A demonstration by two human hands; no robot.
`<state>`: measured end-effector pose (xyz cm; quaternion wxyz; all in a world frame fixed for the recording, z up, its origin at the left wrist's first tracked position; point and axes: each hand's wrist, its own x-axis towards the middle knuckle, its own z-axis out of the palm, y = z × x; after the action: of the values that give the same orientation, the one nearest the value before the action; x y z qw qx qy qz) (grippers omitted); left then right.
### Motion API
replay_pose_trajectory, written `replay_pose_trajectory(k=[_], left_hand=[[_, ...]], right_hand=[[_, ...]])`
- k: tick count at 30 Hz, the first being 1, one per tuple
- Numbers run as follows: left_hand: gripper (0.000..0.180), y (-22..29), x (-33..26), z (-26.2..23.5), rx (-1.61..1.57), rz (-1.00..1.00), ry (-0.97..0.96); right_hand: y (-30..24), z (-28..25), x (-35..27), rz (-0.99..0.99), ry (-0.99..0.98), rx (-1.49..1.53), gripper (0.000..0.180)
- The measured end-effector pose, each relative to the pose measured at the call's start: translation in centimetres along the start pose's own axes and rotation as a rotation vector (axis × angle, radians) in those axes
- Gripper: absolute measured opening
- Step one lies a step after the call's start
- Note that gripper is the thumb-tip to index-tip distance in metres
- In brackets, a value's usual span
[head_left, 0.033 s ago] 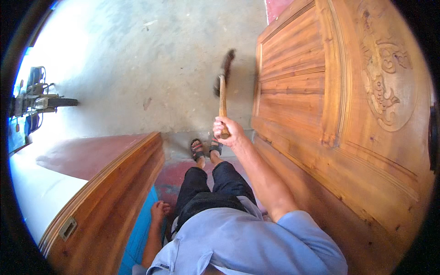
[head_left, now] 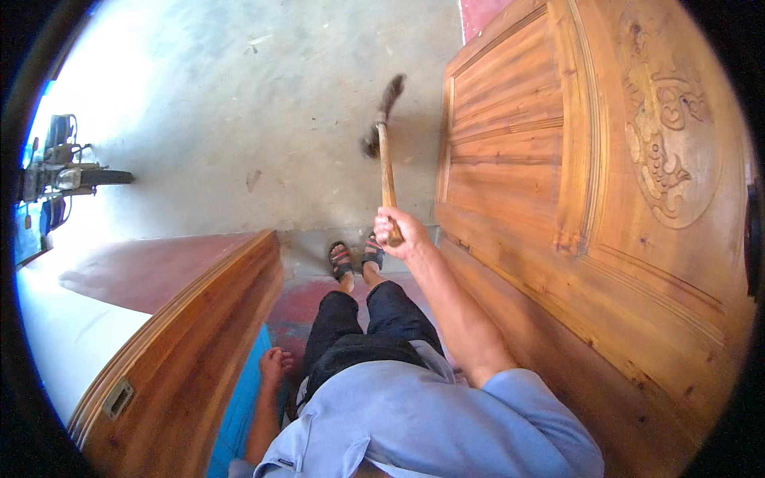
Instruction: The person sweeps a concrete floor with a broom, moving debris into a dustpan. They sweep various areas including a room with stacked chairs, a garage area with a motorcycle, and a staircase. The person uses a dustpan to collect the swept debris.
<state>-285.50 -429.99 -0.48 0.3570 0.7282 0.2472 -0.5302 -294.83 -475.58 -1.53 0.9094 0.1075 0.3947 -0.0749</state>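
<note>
My right hand (head_left: 401,229) is closed round the lower end of a short wooden handle, held out in front of me at about the middle of the view. This is a pickaxe (head_left: 387,171), its dark, curved head crossing the far end of the handle with an arm to each side. The head is blurred by motion and seems to be above the concrete floor (head_left: 263,103); its exact height I cannot tell. My left hand (head_left: 276,364) hangs low at my left side with loosely bent fingers and holds nothing. It is nearest to a blue panel (head_left: 241,406).
On my right stands a large wooden door (head_left: 510,143) with a carved fish panel. Another wooden door leaf (head_left: 179,350) with a metal latch plate is on my left. My sandalled feet (head_left: 372,253) are at the threshold. A motorcycle (head_left: 80,177) is parked at the far left.
The pickaxe head has swung slightly farther away and to the left. My right hand has shifted a little to the right and nearer; my left hand hangs much as before.
</note>
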Motion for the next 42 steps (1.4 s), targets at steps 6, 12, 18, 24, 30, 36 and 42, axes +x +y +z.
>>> replay_pose_trajectory(k=[6, 12, 18, 24, 30, 36, 42], left_hand=[[0.022, -1.2, 1.4, -1.9, -0.078, -0.031, -0.025], [0.024, -2.3, 2.4, -2.5, -0.115, -0.015, -0.021], [0.023, -2.1, 1.4, -2.3, -0.293, 0.025, 0.024], [0.02, -2.7, 0.0, 0.9, -0.491, -0.035, 0.113], [0.018, -2.9, -3.2, 8.8, -0.551, -0.133, 0.216], [0.016, -1.4, -7.9, 16.1, -0.614, -0.25, 0.246], [0.02, 0.5, -8.1, 18.6, -0.634, -0.255, 0.295]], right_hand=[[9.0, -2.2, -6.9, 0.012, 0.196, -0.263, 0.012], [10.3, 0.9, 1.7, 0.248, 0.22, -0.068, 0.014], [7.9, 4.7, 2.6, 0.248, 0.129, -0.239, 0.012], [7.6, 8.7, -3.3, 0.539, 0.262, -0.731, 0.012], [0.7, 10.6, -1.3, 1.052, 0.35, -0.906, 0.011], [-3.3, 7.6, 10.2, 1.003, 0.496, -0.782, 0.011], [-18.1, 19.9, 13.9, 0.67, 0.446, -1.094, 0.013]])
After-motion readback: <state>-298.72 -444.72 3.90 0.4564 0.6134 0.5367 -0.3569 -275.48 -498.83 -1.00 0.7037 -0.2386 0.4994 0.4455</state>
